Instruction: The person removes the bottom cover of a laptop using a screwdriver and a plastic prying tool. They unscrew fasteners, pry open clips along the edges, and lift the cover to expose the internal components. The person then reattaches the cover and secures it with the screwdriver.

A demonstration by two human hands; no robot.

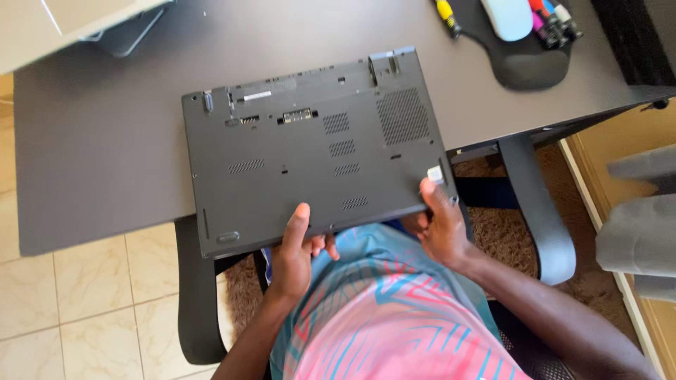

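A dark grey laptop [317,151] lies upside down on the desk, its underside with vents and an empty battery bay facing up. Its near edge juts past the desk's front. My left hand [296,253] grips that near edge, thumb on top and fingers underneath. My right hand [440,225] holds the near right corner, thumb pressed on the casing beside a small white sticker [435,174]. Both hands are closed on the laptop.
A dark grey desk [105,148] carries a black mouse pad [524,60] with a pale mouse [505,17] and several markers [553,17] at the far right. A yellow-tipped tool [447,17] lies beside it. Chair armrests [539,211] flank my lap; tiled floor lies left.
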